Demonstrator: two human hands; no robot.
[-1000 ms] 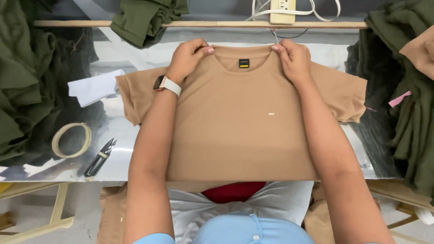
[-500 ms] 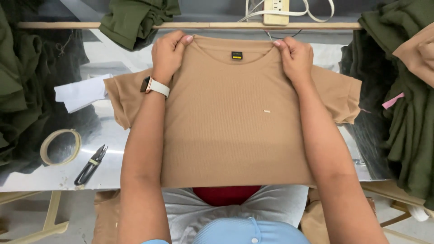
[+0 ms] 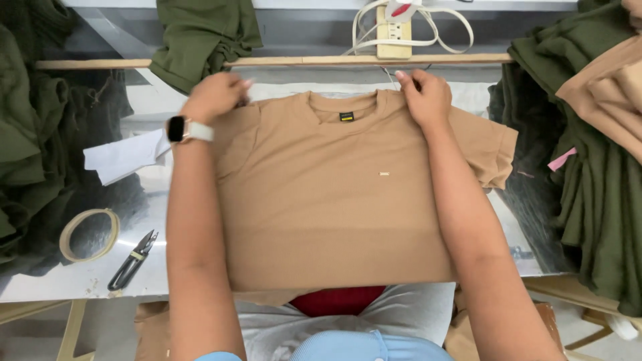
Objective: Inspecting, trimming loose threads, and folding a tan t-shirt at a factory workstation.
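A tan t-shirt (image 3: 334, 200) lies front up on the shiny metal table (image 3: 154, 113), its hem at the near edge. My left hand (image 3: 215, 97), with a smartwatch on the wrist, pinches the shirt at its left shoulder, where the left sleeve is folded in over the body. My right hand (image 3: 424, 97) grips the right shoulder beside the collar. The right sleeve (image 3: 491, 150) still lies spread out flat.
Dark green garments are piled at the left (image 3: 30, 147), the back (image 3: 200, 37) and the right (image 3: 595, 200), with tan ones (image 3: 608, 87) on top at the right. A tape roll (image 3: 89, 234), thread snips (image 3: 134, 261) and white paper (image 3: 124, 157) lie on the left. A power strip (image 3: 393, 30) sits behind a wooden bar (image 3: 301, 60).
My left hand has moved inward with the left shoulder, so the left sleeve is now folded onto the shirt. The right hand has stayed on the right shoulder.
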